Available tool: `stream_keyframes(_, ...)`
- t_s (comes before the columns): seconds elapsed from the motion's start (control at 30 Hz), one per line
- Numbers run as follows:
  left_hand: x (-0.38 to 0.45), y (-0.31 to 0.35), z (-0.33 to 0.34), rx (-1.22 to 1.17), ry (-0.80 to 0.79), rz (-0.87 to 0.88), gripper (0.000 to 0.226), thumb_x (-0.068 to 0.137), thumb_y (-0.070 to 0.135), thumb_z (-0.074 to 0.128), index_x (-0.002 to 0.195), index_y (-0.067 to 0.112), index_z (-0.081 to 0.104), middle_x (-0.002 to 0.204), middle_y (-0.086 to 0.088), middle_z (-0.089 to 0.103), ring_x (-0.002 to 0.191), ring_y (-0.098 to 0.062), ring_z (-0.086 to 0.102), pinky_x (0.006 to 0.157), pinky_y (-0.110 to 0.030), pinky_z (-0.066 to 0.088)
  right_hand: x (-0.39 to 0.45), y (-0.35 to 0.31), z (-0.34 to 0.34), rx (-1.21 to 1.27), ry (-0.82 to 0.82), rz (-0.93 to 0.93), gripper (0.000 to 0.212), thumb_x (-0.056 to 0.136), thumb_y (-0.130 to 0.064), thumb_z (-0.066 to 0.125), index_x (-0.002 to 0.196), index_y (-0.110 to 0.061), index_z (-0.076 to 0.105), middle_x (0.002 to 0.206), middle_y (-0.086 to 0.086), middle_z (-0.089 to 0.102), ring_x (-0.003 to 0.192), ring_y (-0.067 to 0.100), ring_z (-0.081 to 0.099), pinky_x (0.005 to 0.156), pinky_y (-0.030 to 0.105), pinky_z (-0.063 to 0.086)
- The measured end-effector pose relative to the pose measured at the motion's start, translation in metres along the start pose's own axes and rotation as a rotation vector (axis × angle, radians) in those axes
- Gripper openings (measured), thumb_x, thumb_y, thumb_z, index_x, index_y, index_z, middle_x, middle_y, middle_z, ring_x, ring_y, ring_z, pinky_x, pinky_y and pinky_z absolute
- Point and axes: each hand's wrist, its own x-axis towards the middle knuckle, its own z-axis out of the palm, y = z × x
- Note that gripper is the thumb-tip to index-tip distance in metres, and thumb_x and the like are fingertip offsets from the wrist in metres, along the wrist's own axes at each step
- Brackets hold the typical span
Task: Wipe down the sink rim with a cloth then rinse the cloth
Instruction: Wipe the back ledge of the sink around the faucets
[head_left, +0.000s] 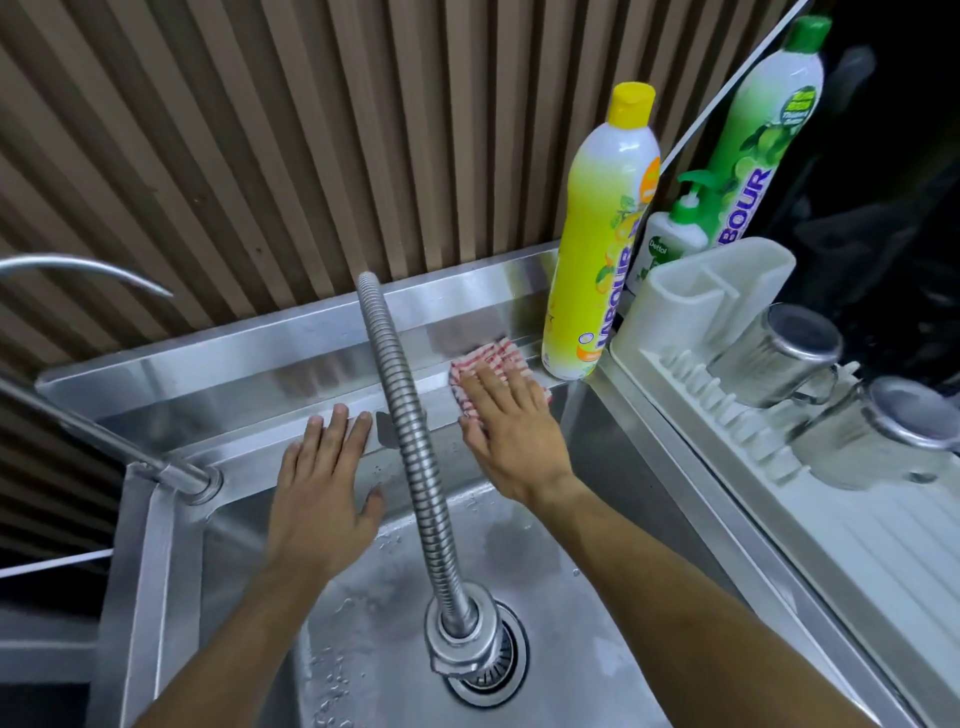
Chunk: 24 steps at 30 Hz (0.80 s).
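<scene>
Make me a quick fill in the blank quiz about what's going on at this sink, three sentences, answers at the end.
1. The right hand presses a red-and-white checked ____ flat on the back sink rim.
2. The left hand rests on the rim, its fingers holding ____.
3. The dish soap bottle standing right beside the cloth has a ____ cap.

Missing words: cloth; nothing; yellow

Cloth on sink rim, left of bottle; hose between hands.
</scene>
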Motion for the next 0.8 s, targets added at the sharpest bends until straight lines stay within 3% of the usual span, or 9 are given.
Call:
stream_keyframes(0.1, -0.004, 0.008, -0.002, -0.006, 0.009, -0.012, 0.1, 0.085, 0.052, 0.049, 0.161, 0.025, -0.009, 0.169, -0.01, 0.013, 0.154, -0.036, 0.02, 0.119, -0.059, 0.028, -0.002, 0.0, -0.001, 0.018, -0.003, -0.038, 0.068, 0.102, -0.051, 0.015, 0.161, -0.023, 0.032, 0.167, 0.003, 0.032, 0.157, 0.033, 0.018, 0.126, 0.041, -0.002)
stream_keyframes(0.23, -0.005, 0.012, -0.006, 0.037, -0.066, -0.077, 0.095, 0.083, 0.064, 0.033, 0.162, 0.018, 0.005, 0.168, -0.005, 0.003, 0.156, -0.032, 0.01, 0.123, -0.05, 0.012, 0.0, 0.007, -0.001, -0.012, -0.018, -0.024, 0.069, 0.099, -0.046, 0.04, 0.163, -0.022, 0.024, 0.169, 0.007, 0.027, 0.157, 0.035, 0.016, 0.126, 0.043, -0.004)
stream_keyframes(0.33, -0.008, 0.024, -0.027, -0.016, -0.162, -0.093, 0.093, 0.092, 0.06, 0.047, 0.163, 0.018, 0.005, 0.169, -0.006, -0.002, 0.156, -0.032, 0.005, 0.123, -0.042, 0.003, -0.002, 0.004, 0.002, 0.006, -0.02, -0.035, 0.075, 0.097, -0.039, 0.046, 0.164, -0.022, 0.018, 0.17, 0.008, 0.022, 0.157, 0.037, 0.011, 0.126, 0.044, -0.008)
stream_keyframes(0.4, -0.01, 0.034, -0.045, -0.042, -0.197, -0.098, 0.072, 0.096, 0.049, 0.054, 0.158, 0.021, 0.03, 0.165, -0.006, 0.026, 0.147, -0.028, 0.036, 0.119, -0.035, 0.026, -0.002, 0.006, 0.001, 0.016, -0.011, -0.048, 0.075, 0.099, -0.034, 0.048, 0.165, -0.023, 0.015, 0.171, 0.007, 0.02, 0.158, 0.036, 0.009, 0.125, 0.043, -0.011)
stream_keyframes(0.47, -0.006, 0.048, -0.064, -0.015, -0.164, -0.066, 0.04, 0.092, 0.06, 0.045, 0.116, 0.036, 0.064, 0.121, 0.007, 0.07, 0.101, -0.012, 0.068, 0.089, -0.028, 0.056, -0.002, 0.007, 0.002, 0.034, 0.014, -0.049, 0.075, 0.099, -0.03, 0.05, 0.165, -0.024, 0.015, 0.171, 0.006, 0.019, 0.158, 0.036, 0.009, 0.124, 0.041, -0.014)
stream_keyframes(0.53, 0.005, 0.069, -0.079, -0.077, -0.147, -0.014, 0.042, 0.091, 0.07, 0.038, 0.096, 0.042, 0.069, 0.097, 0.019, 0.072, 0.082, -0.005, 0.068, 0.073, -0.023, 0.055, -0.003, 0.007, 0.002, 0.056, 0.023, -0.053, 0.074, 0.099, -0.028, 0.05, 0.165, -0.023, 0.015, 0.171, 0.006, 0.019, 0.158, 0.036, 0.008, 0.122, 0.039, -0.018)
stream_keyframes(0.67, 0.025, 0.094, -0.091, -0.184, -0.019, -0.005, 0.026, 0.098, 0.044, 0.055, 0.115, 0.037, 0.074, 0.108, 0.014, 0.075, 0.068, 0.005, 0.053, 0.062, -0.002, 0.029, -0.004, 0.012, 0.005, 0.077, 0.047, -0.076, 0.075, 0.097, -0.025, 0.055, 0.164, -0.022, 0.022, 0.168, 0.007, 0.027, 0.157, 0.037, 0.014, 0.125, 0.041, -0.012)
stream_keyframes(0.73, 0.024, 0.094, -0.088, -0.207, 0.012, -0.03, 0.028, 0.098, 0.043, 0.056, 0.119, 0.037, 0.074, 0.11, 0.012, 0.076, 0.067, 0.003, 0.057, 0.064, -0.009, 0.035, -0.004, 0.015, 0.006, 0.065, 0.048, -0.09, 0.071, 0.098, -0.026, 0.053, 0.163, -0.023, 0.024, 0.167, 0.007, 0.03, 0.156, 0.037, 0.018, 0.126, 0.043, -0.006)
stream_keyframes(0.8, 0.017, 0.095, -0.08, -0.298, -0.003, -0.066, 0.031, 0.098, 0.041, 0.058, 0.127, 0.036, 0.069, 0.115, 0.008, 0.076, 0.082, -0.004, 0.068, 0.075, -0.016, 0.044, -0.005, 0.017, 0.007, 0.064, 0.066, -0.103, 0.065, 0.1, -0.026, 0.049, 0.161, -0.022, 0.029, 0.164, 0.007, 0.036, 0.154, 0.037, 0.023, 0.127, 0.045, 0.001)
